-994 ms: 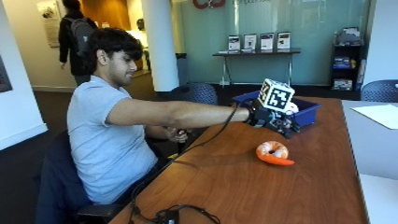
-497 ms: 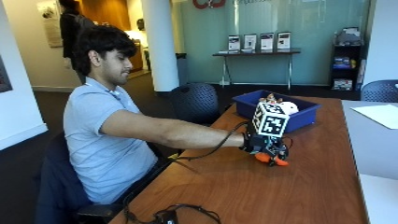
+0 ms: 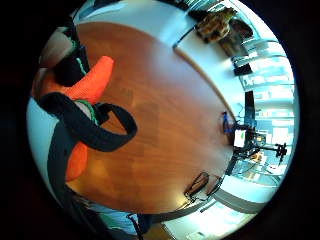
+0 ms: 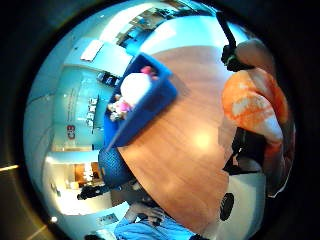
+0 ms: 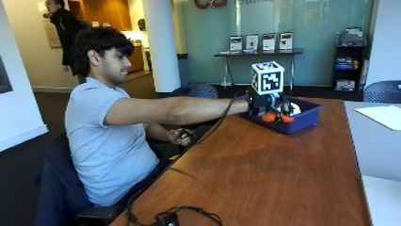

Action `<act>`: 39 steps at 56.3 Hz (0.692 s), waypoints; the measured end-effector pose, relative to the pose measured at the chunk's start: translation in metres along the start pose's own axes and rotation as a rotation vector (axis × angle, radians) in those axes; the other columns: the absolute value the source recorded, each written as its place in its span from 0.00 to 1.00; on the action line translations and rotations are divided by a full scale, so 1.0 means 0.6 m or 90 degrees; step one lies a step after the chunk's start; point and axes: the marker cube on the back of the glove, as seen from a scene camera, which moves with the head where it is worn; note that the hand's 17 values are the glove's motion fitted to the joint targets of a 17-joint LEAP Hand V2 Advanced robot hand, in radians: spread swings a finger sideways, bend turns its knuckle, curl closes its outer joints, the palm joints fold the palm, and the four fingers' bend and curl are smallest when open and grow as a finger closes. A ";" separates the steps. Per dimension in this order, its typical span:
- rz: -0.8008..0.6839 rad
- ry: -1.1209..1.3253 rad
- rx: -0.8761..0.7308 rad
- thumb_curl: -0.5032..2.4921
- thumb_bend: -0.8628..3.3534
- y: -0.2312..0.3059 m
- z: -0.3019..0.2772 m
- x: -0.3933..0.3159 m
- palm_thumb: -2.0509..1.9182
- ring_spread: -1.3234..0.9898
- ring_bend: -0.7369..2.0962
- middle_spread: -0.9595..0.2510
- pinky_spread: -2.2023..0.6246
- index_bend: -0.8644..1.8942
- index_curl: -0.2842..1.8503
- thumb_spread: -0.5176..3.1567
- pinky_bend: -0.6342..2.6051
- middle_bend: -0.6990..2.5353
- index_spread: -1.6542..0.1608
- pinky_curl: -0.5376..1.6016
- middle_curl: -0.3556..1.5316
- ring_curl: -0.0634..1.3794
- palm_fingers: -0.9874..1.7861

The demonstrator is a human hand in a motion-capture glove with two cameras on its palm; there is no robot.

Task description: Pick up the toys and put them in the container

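My gloved right hand (image 5: pixel 264 106) grips an orange toy (image 5: pixel 276 117) and holds it at the near edge of the blue container (image 5: pixel 305 121), a little above the wooden table (image 5: pixel 263 174). The fingers curl round the toy. The little finger side palm view has the orange toy (image 3: pixel 93 83) lying against the palm behind the black straps. Seen from the thumb side, the orange toy (image 4: pixel 251 106) is close to the palm and the blue container (image 4: pixel 150 111) stands farther along the table. It holds a white toy (image 4: pixel 135 86) and a pink toy (image 4: pixel 120 106).
A white table with a sheet of paper (image 5: pixel 381 116) adjoins the wooden one on the right. A black cable (image 5: pixel 179 217) lies coiled at the table's near end. The person's bare hand (image 5: pixel 180 137) rests below the table edge. Office chairs (image 5: pixel 202 90) stand behind.
The hand came from the container down to the orange toy on the table, gripped it, and has carried it back up to the container's near edge.
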 end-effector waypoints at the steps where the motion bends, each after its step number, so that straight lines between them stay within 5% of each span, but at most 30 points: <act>1: -0.003 0.003 0.007 0.34 0.30 -0.005 -0.013 -0.014 0.68 0.50 0.61 0.79 0.67 0.37 0.24 0.57 0.55 0.30 0.76 0.44 0.38 0.41 0.60; 18: -0.146 0.015 0.070 0.35 0.31 -0.046 -0.162 -0.296 0.68 0.50 0.61 0.79 0.67 0.37 0.24 0.58 0.55 0.30 0.77 0.44 0.40 0.41 0.59; 39: -0.300 0.013 0.064 0.34 0.35 -0.040 -0.144 -0.592 0.67 0.51 0.60 0.80 0.68 0.38 0.24 0.58 0.55 0.30 0.76 0.43 0.43 0.41 0.57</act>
